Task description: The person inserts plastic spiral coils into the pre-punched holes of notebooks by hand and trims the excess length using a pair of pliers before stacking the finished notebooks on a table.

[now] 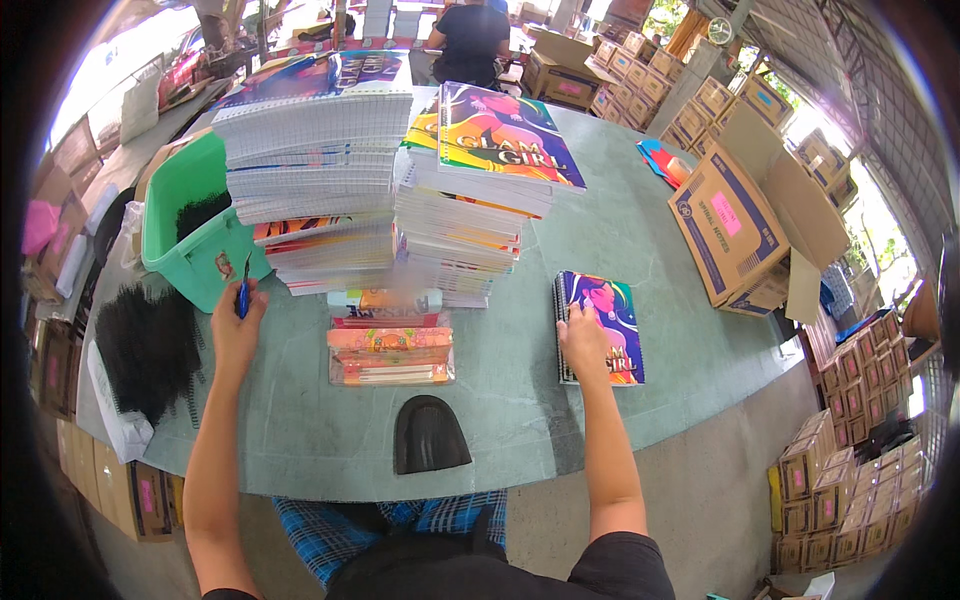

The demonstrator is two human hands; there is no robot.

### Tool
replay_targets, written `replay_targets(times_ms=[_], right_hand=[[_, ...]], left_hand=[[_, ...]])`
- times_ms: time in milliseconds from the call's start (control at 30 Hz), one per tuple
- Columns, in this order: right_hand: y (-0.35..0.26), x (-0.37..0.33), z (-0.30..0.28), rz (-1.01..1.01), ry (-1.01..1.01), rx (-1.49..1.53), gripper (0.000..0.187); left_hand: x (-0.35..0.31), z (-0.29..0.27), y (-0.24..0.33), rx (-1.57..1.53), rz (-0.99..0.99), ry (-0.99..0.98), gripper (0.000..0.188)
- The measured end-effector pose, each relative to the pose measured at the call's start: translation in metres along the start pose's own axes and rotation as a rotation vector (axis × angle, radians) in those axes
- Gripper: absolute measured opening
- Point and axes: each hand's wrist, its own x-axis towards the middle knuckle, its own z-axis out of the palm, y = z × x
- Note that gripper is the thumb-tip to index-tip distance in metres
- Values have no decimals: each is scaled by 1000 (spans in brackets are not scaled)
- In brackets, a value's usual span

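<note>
My left hand (236, 318) is closed around blue-handled pliers (243, 292), their thin dark tip pointing up beside the green bin (205, 262). At the right, my right hand (583, 342) grips the spiral-bound edge of a colourful notebook (622, 322). This notebook lies flat on the table, perhaps on top of others; I cannot tell how many. Between my hands stand a tall stack of unbound-looking page blocks (310, 160) and a second stack of notebooks (465, 215). In front of them sit orange-pink packs (390, 355) in clear wrapping.
Black plastic coils (150, 350) are heaped on the table's left edge. A dark rounded pad (431, 436) lies near the front edge. An open carton (728, 235) stands at the right. Another person (472, 42) sits beyond the table, and stacked cartons (850, 490) fill the floor at right.
</note>
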Motion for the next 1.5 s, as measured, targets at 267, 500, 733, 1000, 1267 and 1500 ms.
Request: replay_targets(times_ms=[267, 500, 733, 1000, 1267, 1500], right_hand=[[2, 5, 1, 43, -36, -40, 42], [26, 38, -34, 19, 0, 208, 32], [-141, 64, -196, -708, 804, 513, 23], [-203, 108, -156, -805, 392, -13, 44], [-182, 100, -174, -815, 231, 177, 42], [-193, 82, -181, -729, 189, -110, 52]], left_hand=[[-35, 8, -36, 196, -41, -177, 35], [-89, 26, -64, 389, 339, -218, 42], [-92, 18, -65, 386, 355, -196, 44], [-92, 19, -58, 362, 359, -196, 43], [-95, 17, -58, 324, 337, -180, 41], [-94, 18, -58, 365, 363, -186, 41]])
